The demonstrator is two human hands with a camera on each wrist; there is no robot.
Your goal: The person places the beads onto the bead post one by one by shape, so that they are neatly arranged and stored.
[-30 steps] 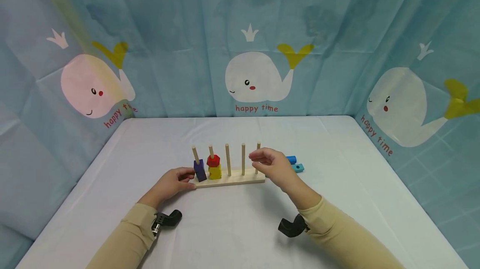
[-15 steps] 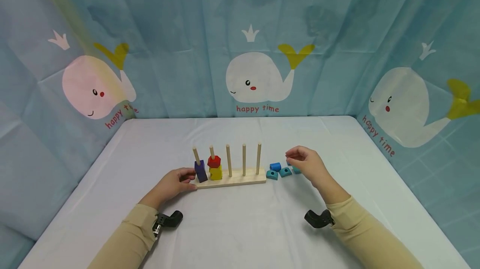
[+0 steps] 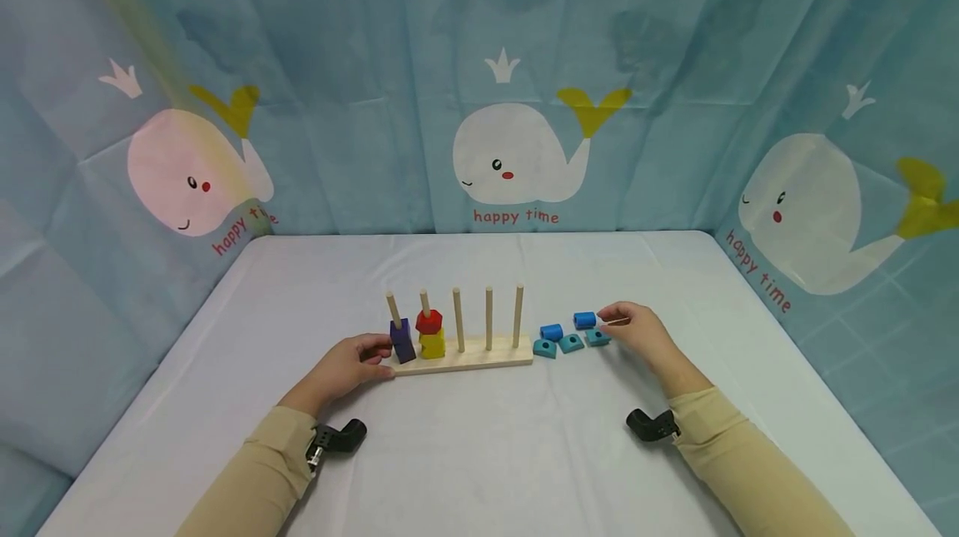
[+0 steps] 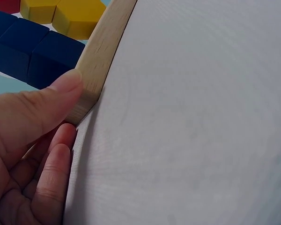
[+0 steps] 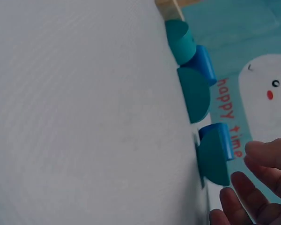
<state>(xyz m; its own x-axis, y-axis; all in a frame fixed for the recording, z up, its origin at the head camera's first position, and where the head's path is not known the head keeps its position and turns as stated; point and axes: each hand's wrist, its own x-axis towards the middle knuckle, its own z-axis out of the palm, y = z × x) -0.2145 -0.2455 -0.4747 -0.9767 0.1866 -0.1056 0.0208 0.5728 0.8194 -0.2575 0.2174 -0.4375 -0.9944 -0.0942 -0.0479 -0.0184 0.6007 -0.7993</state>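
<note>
Pale blue-green curtain (image 3: 345, 179) on three sides of the desk (image 3: 479, 454), creased, with darker patches near the top. Desk surface white, faint folds, rounded far corners. Middle panel: white whale (image 3: 517, 156), red cheek, mustard tail (image 3: 594, 112) raised to the right, small white crown (image 3: 503, 67) above, red lettering (image 3: 516, 217) below, "happy time". Left whale (image 3: 191, 175) tilted, tinted pinkish. Right whale (image 3: 812, 208) also slanted, tail cut by the frame edge. Right wrist view: part of one whale, same words.
</note>
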